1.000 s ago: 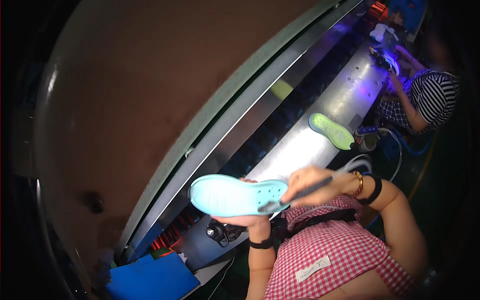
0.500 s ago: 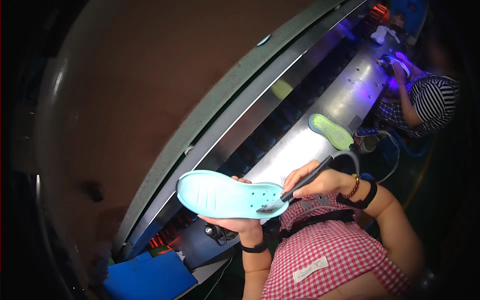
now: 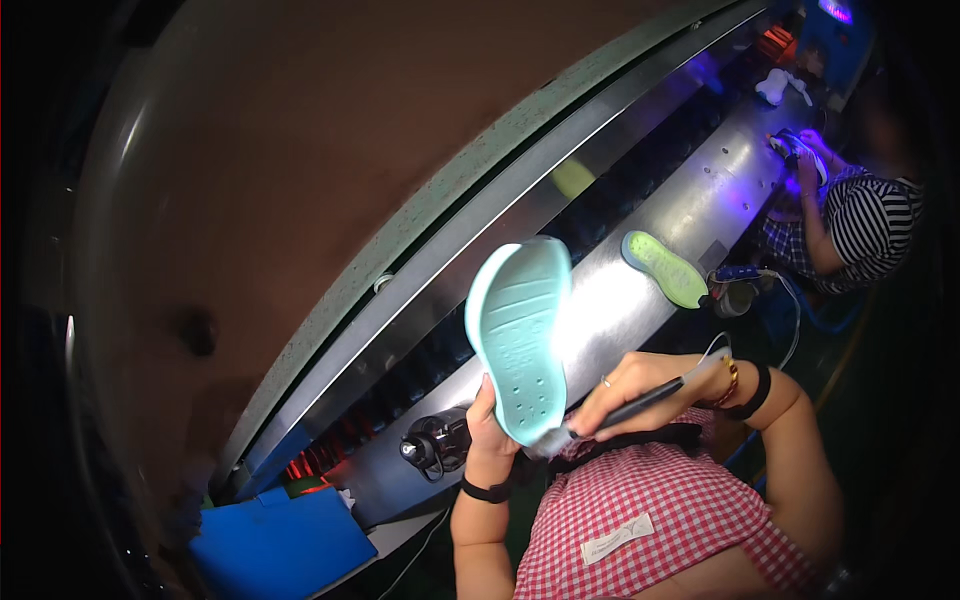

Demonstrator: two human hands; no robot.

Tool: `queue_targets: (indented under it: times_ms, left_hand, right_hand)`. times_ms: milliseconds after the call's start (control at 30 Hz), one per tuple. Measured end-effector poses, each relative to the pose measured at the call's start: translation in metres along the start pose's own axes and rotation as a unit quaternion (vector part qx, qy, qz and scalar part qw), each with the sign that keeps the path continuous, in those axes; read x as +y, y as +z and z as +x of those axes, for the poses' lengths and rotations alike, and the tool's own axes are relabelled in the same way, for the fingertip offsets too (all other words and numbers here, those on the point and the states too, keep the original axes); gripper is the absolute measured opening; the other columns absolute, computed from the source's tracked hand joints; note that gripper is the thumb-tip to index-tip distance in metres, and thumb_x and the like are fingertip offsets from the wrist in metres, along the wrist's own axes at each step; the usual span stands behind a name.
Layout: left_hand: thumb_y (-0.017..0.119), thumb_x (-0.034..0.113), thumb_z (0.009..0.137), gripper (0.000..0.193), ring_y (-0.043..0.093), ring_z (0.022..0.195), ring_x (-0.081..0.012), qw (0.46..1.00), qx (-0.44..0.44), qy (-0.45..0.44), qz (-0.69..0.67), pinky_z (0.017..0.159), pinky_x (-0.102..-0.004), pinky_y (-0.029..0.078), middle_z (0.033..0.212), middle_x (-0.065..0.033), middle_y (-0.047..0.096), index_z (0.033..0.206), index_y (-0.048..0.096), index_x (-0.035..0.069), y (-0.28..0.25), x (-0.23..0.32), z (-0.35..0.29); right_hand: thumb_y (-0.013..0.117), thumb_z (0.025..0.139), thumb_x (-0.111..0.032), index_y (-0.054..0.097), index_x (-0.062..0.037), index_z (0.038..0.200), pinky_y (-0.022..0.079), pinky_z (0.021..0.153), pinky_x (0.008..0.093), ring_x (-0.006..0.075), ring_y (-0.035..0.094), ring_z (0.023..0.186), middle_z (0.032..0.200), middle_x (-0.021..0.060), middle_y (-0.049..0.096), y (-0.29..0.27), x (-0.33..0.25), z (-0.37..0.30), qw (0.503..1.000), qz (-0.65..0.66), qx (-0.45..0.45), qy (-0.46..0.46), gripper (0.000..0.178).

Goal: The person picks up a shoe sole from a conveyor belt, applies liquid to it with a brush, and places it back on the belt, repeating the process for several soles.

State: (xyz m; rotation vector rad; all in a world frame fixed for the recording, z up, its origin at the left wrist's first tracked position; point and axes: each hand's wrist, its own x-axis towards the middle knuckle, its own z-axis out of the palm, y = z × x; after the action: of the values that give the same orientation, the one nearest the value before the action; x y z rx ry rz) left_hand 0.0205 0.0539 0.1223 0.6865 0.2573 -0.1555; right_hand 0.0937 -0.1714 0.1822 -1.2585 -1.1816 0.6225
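Observation:
My left hand [image 3: 487, 428] grips a pale turquoise shoe sole [image 3: 520, 325] by the side of its narrower, holed end. The sole is tilted up, its inner face with ridges and small holes turned toward me. In my right hand [image 3: 637, 383] is a brush [image 3: 645, 402] with a dark handle, the fingers closed round it. Its pale bristles are blurred and touch the sole's lower end or lie right beside it. A thin cord or tube loops near the right wrist.
On the metal bench [image 3: 615, 310] lies a lime-green sole [image 3: 665, 268], with a small cup [image 3: 738, 298] near it. A black device [image 3: 432, 447] stands left of my left hand, a blue box [image 3: 280, 545] at lower left. Beyond runs a brown belt [image 3: 300, 150]. A co-worker [image 3: 865, 225] handles a shoe.
The turquoise sole has swung from lying sideways to standing upright, its wide end now at the top. The brush has moved from the holed inner face to the lower end's edge.

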Motion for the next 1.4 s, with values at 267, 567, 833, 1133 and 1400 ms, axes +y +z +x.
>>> queue_targets:
  times_ms: [267,567,833,1133,1400]
  left_hand:
    - [0.044,0.029,0.087,0.056,0.053,0.106,-0.0264,0.968,-0.104,-0.200,0.110,0.092,-0.0353,0.042,0.121,-0.0194,0.048,0.130,0.032,-0.005,0.038,0.028,-0.007]
    - [0.049,0.031,0.084,0.059,0.054,0.104,-0.0238,0.952,-0.078,-0.210,0.207,0.089,-0.0325,0.043,0.120,-0.0190,0.050,0.127,0.037,-0.007,0.020,0.048,-0.027]
    - [0.051,0.045,0.076,0.069,0.056,0.093,-0.0189,0.952,-0.048,-0.091,0.289,0.081,-0.0263,0.042,0.107,-0.0156,0.057,0.119,0.045,-0.008,0.022,0.057,-0.055]
    - [0.017,0.072,0.080,0.081,0.047,0.107,-0.0403,0.979,-0.080,0.117,-0.143,0.089,-0.0616,0.035,0.132,-0.0109,0.038,0.132,0.033,0.012,0.026,-0.005,-0.007]
    - [0.016,0.071,0.081,0.079,0.052,0.099,-0.0333,0.969,0.046,0.229,-0.077,0.091,-0.0479,0.038,0.108,-0.0148,0.055,0.124,0.042,0.010,0.017,-0.016,-0.005]
  right_hand:
    - [0.063,0.078,-0.009,0.063,-0.0020,0.094,0.050,0.075,0.0306,0.0250,0.063,0.087,0.096,0.0130,0.064,-0.013,-0.009,0.009,0.993,-0.032,-0.117,-0.014,0.017]
    - [0.060,0.079,-0.012,0.063,-0.0061,0.100,0.049,0.081,0.0309,0.0256,0.061,0.097,0.106,0.0130,0.061,-0.032,-0.022,-0.008,0.984,-0.096,-0.148,0.001,0.022]
    - [0.062,0.078,-0.010,0.063,-0.0029,0.099,0.050,0.079,0.0299,0.0241,0.063,0.091,0.100,0.0121,0.064,-0.023,-0.019,-0.024,0.994,-0.078,-0.070,-0.002,0.022]
    - [0.071,0.068,-0.007,0.068,-0.0027,0.087,0.046,0.062,0.0254,0.0168,0.058,0.068,0.074,0.0084,0.064,0.007,-0.003,0.005,0.983,-0.044,0.174,0.043,0.020]
    - [0.068,0.067,-0.012,0.064,-0.0089,0.085,0.044,0.060,0.0290,0.0191,0.059,0.064,0.065,0.0039,0.060,0.033,0.004,0.007,0.932,-0.342,0.089,-0.083,0.019]
